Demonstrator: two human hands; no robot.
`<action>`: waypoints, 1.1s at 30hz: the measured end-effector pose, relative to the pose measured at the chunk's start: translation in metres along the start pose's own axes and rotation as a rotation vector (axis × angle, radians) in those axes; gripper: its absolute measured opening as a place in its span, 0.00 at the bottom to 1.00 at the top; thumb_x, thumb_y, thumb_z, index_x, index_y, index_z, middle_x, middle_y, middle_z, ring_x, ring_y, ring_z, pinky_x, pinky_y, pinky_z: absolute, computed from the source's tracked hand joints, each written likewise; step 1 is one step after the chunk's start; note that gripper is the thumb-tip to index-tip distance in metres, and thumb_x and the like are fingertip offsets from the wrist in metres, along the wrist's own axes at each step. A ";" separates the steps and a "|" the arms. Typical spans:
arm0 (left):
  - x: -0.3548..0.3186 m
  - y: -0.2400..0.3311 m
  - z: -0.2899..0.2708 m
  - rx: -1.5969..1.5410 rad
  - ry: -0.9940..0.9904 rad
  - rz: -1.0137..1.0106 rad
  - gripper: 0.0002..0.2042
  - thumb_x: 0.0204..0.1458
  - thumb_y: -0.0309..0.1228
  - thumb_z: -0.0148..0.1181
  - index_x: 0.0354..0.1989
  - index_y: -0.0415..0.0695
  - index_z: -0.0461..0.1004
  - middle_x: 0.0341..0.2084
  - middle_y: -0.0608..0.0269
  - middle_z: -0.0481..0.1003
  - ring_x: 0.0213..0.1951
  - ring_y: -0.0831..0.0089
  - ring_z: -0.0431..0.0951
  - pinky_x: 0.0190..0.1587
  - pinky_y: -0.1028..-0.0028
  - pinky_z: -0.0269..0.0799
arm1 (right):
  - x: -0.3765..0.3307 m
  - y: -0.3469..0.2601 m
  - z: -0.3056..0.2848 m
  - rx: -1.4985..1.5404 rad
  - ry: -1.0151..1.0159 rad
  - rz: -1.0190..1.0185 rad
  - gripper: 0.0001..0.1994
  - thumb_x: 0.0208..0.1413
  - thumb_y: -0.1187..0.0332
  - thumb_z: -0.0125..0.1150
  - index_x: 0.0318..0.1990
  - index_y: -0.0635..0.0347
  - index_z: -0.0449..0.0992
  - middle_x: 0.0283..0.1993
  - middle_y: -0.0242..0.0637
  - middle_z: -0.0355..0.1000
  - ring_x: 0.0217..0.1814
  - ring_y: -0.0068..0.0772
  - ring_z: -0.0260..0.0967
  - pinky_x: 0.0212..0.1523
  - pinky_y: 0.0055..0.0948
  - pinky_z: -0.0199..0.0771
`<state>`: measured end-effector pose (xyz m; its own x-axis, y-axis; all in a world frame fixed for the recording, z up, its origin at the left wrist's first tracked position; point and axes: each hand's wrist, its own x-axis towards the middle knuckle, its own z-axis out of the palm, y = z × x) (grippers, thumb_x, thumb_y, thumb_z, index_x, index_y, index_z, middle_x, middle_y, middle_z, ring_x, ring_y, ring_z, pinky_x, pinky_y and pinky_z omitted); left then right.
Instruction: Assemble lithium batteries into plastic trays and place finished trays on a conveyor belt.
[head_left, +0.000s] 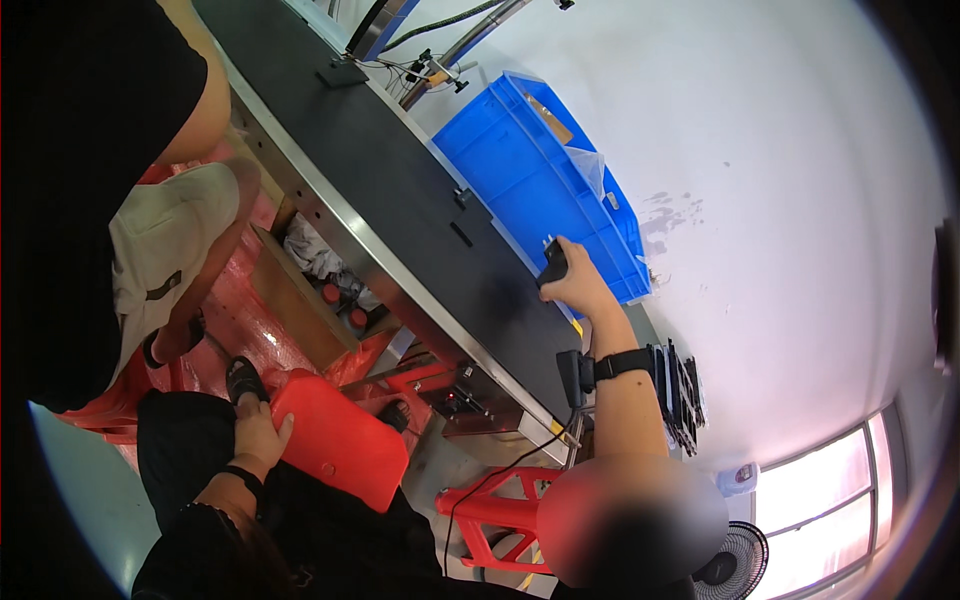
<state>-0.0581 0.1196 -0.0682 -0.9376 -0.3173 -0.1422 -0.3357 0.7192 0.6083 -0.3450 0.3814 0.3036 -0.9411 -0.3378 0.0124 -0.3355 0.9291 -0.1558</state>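
My right hand (580, 285) reaches over the far side of the dark conveyor belt (375, 170). Its fingers are closed around a black power adapter (553, 262) with pale prongs pointing up. A black strap with a small device (575, 378) and cable is on that wrist. My left hand (260, 438) lies low beside a red plastic stool (345, 440), thumb apart from the fingers and nothing visible in its grasp. On the belt, near my right hand, are a small black block (461, 197) and a thin black strip (461, 234).
A blue crate (545, 175) with bags inside stands behind the belt. Another person (175, 240) sits at the left. A second red stool (500, 510) stands below the belt's end. A stack of dark flat items (680, 400) and a fan (735, 565) are at the right.
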 end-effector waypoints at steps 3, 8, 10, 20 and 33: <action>0.001 0.004 -0.007 0.035 -0.046 -0.023 0.24 0.50 0.45 0.54 0.40 0.30 0.68 0.44 0.41 0.66 0.44 0.48 0.69 0.45 0.59 0.69 | 0.013 -0.017 -0.001 -0.011 0.018 -0.028 0.48 0.24 0.69 0.65 0.62 0.71 0.55 0.58 0.53 0.60 0.61 0.48 0.59 0.60 0.31 0.61; 0.000 -0.004 0.004 -0.011 0.043 0.018 0.23 0.50 0.48 0.53 0.37 0.35 0.70 0.38 0.43 0.69 0.42 0.50 0.71 0.42 0.58 0.69 | 0.029 -0.031 0.013 0.010 -0.060 -0.071 0.47 0.25 0.68 0.65 0.63 0.68 0.55 0.59 0.53 0.59 0.62 0.48 0.58 0.60 0.31 0.60; -0.001 -0.001 0.001 0.012 0.052 0.024 0.23 0.50 0.48 0.53 0.37 0.35 0.70 0.38 0.44 0.70 0.42 0.51 0.71 0.41 0.58 0.69 | 0.033 -0.023 0.021 0.018 -0.098 -0.074 0.48 0.25 0.68 0.65 0.63 0.66 0.55 0.60 0.53 0.59 0.63 0.48 0.58 0.60 0.31 0.60; 0.004 0.004 -0.008 -0.057 -0.112 -0.047 0.25 0.50 0.43 0.55 0.45 0.31 0.63 0.44 0.41 0.66 0.44 0.45 0.69 0.44 0.57 0.70 | 0.026 0.033 0.013 -0.047 -0.441 0.091 0.50 0.23 0.68 0.68 0.65 0.58 0.55 0.62 0.52 0.58 0.64 0.49 0.57 0.61 0.34 0.59; 0.002 -0.003 0.003 0.035 -0.006 0.001 0.24 0.51 0.46 0.54 0.38 0.31 0.69 0.45 0.39 0.66 0.47 0.47 0.68 0.46 0.60 0.69 | -0.024 0.052 0.009 -0.383 -0.245 0.260 0.53 0.18 0.69 0.68 0.64 0.60 0.54 0.57 0.56 0.58 0.61 0.58 0.57 0.58 0.38 0.64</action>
<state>-0.0597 0.1189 -0.0730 -0.9383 -0.3132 -0.1465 -0.3379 0.7409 0.5804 -0.3396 0.4366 0.2865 -0.9734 -0.0718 -0.2176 -0.1266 0.9601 0.2495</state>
